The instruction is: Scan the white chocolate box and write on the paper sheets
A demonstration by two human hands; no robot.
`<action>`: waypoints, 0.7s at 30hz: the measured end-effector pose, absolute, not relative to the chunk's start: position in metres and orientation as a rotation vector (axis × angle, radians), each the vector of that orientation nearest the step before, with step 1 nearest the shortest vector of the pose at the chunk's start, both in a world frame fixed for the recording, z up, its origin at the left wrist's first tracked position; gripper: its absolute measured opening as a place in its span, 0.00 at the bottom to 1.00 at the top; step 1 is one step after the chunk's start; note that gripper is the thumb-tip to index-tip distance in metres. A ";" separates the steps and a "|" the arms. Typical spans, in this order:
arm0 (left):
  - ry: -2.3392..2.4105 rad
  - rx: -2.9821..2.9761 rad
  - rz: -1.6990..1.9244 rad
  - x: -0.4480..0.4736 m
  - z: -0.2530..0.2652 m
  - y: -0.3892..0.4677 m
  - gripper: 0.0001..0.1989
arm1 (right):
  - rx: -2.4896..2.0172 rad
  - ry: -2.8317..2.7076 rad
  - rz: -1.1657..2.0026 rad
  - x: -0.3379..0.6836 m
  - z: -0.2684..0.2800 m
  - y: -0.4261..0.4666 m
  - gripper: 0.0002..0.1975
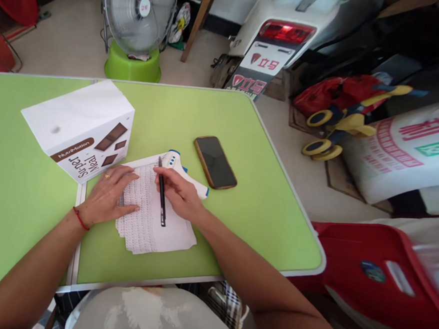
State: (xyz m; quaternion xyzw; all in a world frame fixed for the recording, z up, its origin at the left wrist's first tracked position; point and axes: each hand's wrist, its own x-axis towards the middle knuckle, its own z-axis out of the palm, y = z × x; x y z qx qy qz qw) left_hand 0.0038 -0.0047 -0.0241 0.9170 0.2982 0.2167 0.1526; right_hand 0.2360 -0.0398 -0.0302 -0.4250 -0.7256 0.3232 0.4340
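1. My left hand (107, 195) lies flat, fingers spread, pressing on the stack of printed sheets (151, 219) on the green table (253, 222).
2. My right hand (180, 192) pinches a black pen (162, 193), its tip resting on the sheets.
3. A white-and-blue thermometer (178, 165) lies just behind my right hand; a phone (215, 162) lies beside it.
4. A NutriMotion box (81, 129) stands beyond my left hand.

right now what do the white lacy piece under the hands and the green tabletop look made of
The white lacy piece looks like crocheted thread or yarn, matte: open holes and a scalloped left edge show. The green tabletop looks like smooth, faintly glossy laminate or plastic with a pale metal-looking rim. The left hand lies flat on the lace; the right hand holds a black pen.
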 end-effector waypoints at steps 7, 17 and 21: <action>0.888 2.626 0.569 0.004 -0.023 -0.004 0.31 | -1.124 -1.513 0.869 0.221 -0.046 -0.049 0.09; 0.909 2.606 0.543 0.005 -0.022 -0.005 0.26 | -1.365 -1.408 0.943 0.213 -0.039 -0.045 0.06; 0.897 2.612 0.553 0.005 -0.022 -0.004 0.25 | -1.395 -1.451 0.897 0.211 -0.038 -0.045 0.05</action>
